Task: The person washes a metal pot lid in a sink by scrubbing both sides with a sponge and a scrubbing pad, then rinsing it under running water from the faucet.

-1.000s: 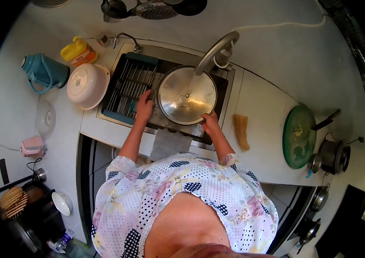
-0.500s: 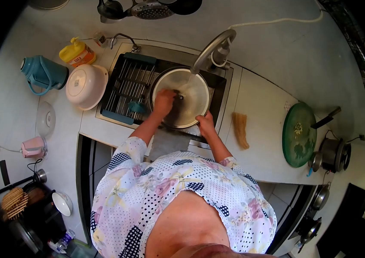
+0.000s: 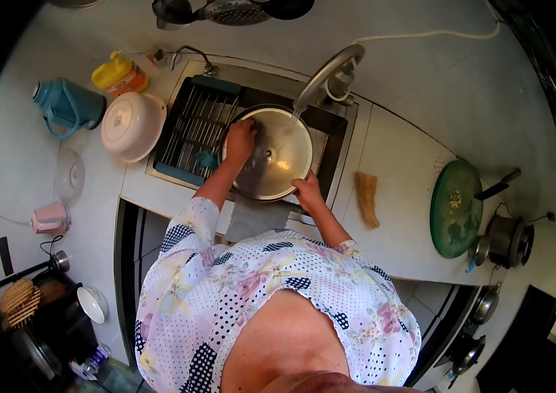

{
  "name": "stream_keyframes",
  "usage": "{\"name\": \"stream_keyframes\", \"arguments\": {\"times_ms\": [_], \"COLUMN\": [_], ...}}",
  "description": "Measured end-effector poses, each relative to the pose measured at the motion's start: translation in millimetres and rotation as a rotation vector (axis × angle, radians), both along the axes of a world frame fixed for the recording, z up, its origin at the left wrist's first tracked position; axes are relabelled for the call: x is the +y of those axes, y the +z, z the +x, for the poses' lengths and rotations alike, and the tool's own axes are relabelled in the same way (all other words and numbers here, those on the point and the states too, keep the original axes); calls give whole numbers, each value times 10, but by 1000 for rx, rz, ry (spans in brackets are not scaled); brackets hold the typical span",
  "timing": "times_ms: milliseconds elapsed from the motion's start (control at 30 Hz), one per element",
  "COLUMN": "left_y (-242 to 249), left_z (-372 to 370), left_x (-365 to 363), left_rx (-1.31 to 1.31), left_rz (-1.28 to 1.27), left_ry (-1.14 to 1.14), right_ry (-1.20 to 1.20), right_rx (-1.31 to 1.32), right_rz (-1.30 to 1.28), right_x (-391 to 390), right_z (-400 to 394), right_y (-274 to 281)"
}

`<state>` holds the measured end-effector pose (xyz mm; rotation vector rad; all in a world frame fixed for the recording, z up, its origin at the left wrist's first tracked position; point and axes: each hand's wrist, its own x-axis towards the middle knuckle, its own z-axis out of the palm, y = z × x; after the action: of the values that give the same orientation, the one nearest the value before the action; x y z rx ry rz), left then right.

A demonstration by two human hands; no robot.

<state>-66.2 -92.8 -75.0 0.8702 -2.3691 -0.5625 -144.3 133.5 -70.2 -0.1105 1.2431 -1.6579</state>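
A round pot lid (image 3: 278, 167) with a metal rim and a small fitting at its centre is held over the sink, inner side up as far as I can see. My right hand (image 3: 307, 191) grips its near right edge. On the lid's upper left part lies my left hand (image 3: 241, 139), fingers curled down against the surface; what they hold, if anything, is hidden. Water runs from the curved faucet (image 3: 330, 72) onto the lid's far right part. A teal cloth-like item (image 3: 206, 159) rests on the drying rack (image 3: 189, 128) left of the lid.
Left of the sink (image 3: 335, 147) are an upturned pink basin (image 3: 132, 124), a yellow pump bottle (image 3: 119, 75) and a teal thermos (image 3: 68, 105). To the right lie a tan elongated piece (image 3: 367, 200) and a green cutting board (image 3: 454, 209) with chopped bits and a knife (image 3: 497, 183).
My left hand has slid from near the lid's centre to its upper left rim. The lid has shifted slightly left and tilted. Running water shows more clearly now.
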Motion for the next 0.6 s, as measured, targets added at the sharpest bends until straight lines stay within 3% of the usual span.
{"name": "stream_keyframes", "arguments": {"times_ms": [133,200,300,400,500,533,600], "left_y": [246,317,344,307,414,365,355], "left_z": [-455,-473,-275,-184,-371,-477,-520], "left_x": [286,551,807,802,570,431,121], "left_rx": [168,99,117,148,118,211,78], "left_rz": [99,258,272,242,-77,-158,-234], "left_ry": [-95,-348,-688,-805,-834,-747,-540], "right_ry": [77,60,15,141,135,109,101], "right_rx": [10,1,93,155,79,25,-36], "right_rz": [-32,-50,-97,32,-7,-45,-67], "right_x": [-170,-221,-189,-73,-88,-107,-99], "right_z": [135,70,-149,-258,-144,-75,-12], "right_y": [98,68,-105,-105,5,60,100]}}
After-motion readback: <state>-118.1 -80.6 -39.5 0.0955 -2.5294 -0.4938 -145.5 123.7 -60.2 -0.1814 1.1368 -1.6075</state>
